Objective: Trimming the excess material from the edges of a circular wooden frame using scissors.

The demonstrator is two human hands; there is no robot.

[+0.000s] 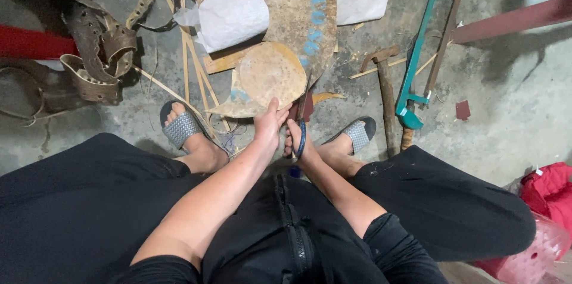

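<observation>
The left hand (269, 124) touches the near edge of a round metal sheet (268, 78) on the floor (512, 111). Just right of it, the right hand (296, 141) holds shears (301, 123). Farther right lie a hammer (386, 90) and a hacksaw (417, 58); straps (101, 52) lie far left.

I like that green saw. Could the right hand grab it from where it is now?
Probably yes, with a stretch. The right hand grips blue-handled shears, so it is busy. The green saw lies on bare floor beyond the hammer, nothing covering it.
</observation>
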